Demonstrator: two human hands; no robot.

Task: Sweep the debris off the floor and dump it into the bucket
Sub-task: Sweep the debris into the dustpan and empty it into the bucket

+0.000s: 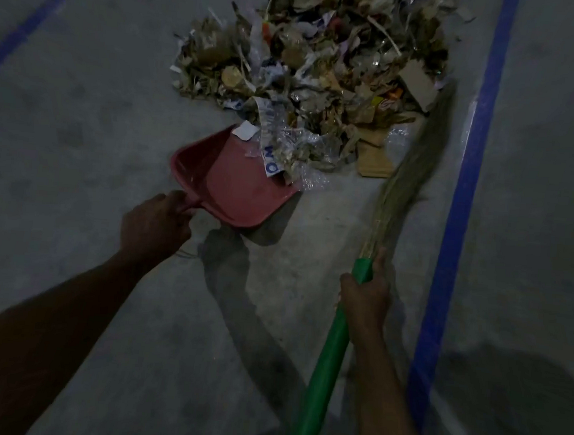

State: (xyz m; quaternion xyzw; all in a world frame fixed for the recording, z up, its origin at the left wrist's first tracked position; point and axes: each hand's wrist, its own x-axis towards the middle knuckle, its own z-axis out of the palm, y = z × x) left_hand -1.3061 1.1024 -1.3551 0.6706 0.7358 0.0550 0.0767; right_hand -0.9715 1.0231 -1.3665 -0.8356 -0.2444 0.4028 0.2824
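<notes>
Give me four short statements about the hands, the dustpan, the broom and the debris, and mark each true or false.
1. The left hand grips the handle of the red dustpan. True.
2. The right hand holds a broom with a blue handle. False: the handle is green.
3. A few scraps from the debris pile already lie on the dustpan's front edge. True.
4. The broom's bristles sit at the left side of the pile. False: they are at its right side, next to the blue tape line.
</notes>
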